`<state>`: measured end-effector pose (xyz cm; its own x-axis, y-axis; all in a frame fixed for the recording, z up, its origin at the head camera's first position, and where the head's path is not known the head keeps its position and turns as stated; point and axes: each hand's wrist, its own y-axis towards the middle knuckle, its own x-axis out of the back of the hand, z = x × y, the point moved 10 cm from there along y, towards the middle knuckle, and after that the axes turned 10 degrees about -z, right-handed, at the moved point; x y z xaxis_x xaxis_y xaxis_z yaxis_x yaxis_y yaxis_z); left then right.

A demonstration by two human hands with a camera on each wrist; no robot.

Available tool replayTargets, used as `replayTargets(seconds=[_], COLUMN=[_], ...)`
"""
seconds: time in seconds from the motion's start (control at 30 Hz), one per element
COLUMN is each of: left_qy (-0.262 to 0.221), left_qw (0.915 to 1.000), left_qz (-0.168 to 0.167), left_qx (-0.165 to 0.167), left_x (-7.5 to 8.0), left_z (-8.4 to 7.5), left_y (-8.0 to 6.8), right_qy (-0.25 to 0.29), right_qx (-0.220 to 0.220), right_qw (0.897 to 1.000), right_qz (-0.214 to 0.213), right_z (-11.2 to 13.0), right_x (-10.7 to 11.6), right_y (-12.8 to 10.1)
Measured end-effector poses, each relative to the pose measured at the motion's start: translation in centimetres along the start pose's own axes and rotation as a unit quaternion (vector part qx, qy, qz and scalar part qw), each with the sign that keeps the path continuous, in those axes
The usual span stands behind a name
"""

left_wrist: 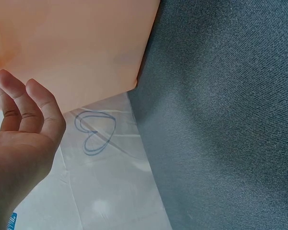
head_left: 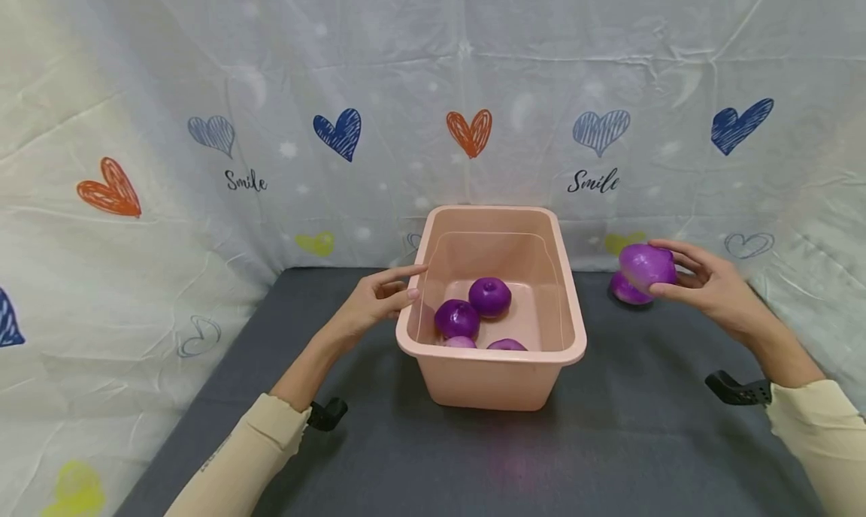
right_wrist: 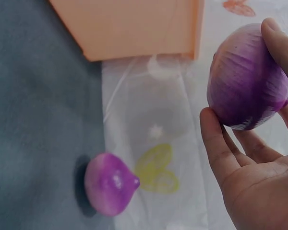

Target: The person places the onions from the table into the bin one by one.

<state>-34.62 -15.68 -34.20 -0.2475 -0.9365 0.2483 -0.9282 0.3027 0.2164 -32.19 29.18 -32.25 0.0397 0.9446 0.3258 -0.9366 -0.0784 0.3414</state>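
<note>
My right hand [head_left: 720,291] grips a purple onion [head_left: 647,267] between thumb and fingers, raised above the table; the right wrist view shows this onion [right_wrist: 247,79] close up, with the thumb across its top. Below and behind it, a second onion [head_left: 631,289] lies on the table, and in the right wrist view that onion [right_wrist: 110,184] has its pointed tip toward the backdrop. At the left side of a pink plastic tub [head_left: 497,382], my left hand [head_left: 375,300] touches the rim with fingers extended. Inside sit several purple onions [head_left: 490,297], the nearest ones partly hidden by the front wall.
A dark grey cloth covers the table [head_left: 629,442]. Behind and to both sides hangs a pale sheet [head_left: 406,58] printed with hearts and the word Smile. The tub stands mid-table near the back, between the two hands. A black strap [head_left: 737,389] circles each wrist.
</note>
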Motion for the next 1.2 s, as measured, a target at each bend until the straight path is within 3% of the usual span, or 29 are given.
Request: replayTargets(seconds=[0.37, 1.0, 1.2], left_qy=[-0.002, -0.006, -0.003], left_qw=[1.0, 1.0, 1.0], left_qz=[0.001, 0.005, 0.006], left_qx=[0.005, 0.005, 0.006], left_x=[0.2, 0.1, 0.0], left_z=[0.2, 0.1, 0.1], left_y=[-0.3, -0.1, -0.1], right_qy=[0.012, 0.008, 0.057], right_qx=[0.0, 0.063, 0.093], right_qw=[1.0, 0.996, 0.99], right_qz=[0.014, 0.059, 0.093], right_z=[2.4, 6.5, 7.4], right_x=[-2.5, -7.7, -9.2], right_y=[2.2, 4.3, 4.6])
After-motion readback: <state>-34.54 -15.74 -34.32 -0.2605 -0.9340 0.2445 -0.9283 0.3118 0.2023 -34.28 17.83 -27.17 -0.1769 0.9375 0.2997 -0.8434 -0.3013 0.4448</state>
